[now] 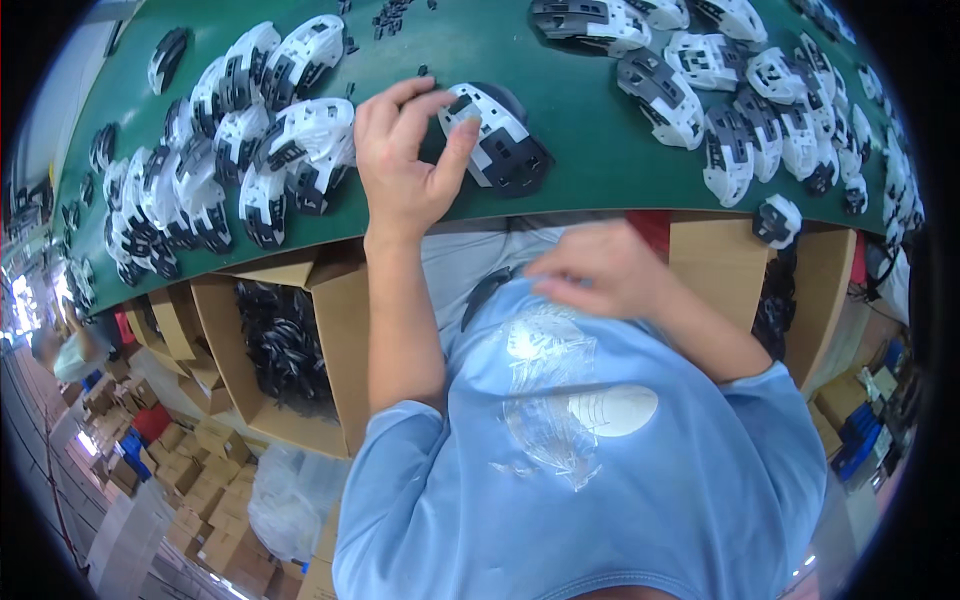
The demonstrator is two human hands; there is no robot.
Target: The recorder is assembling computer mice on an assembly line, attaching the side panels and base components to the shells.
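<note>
In front of me on the green table (600, 180) sits a white-and-black plastic shell (492, 140), shaped like a computer mouse housing. My left hand (405, 150) is over its left edge, fingers bent and spread from the thumb, with nothing visible between them. The thumb overlaps the shell; whether it touches cannot be made out. Lower down, my right hand (610, 265) is above my lap, pointing left and blurred by motion. Close to its fingertips, a curved black plastic piece (485, 297) lies against my blue shirt. Whether the right hand holds anything does not show.
Similar shells (215, 150) crowd the table's left side, with more shells (770, 110) on the right. Small black parts (390, 18) lie scattered at the far side. Below the edge stand cardboard boxes with black pieces (280, 340), left and right (777, 300).
</note>
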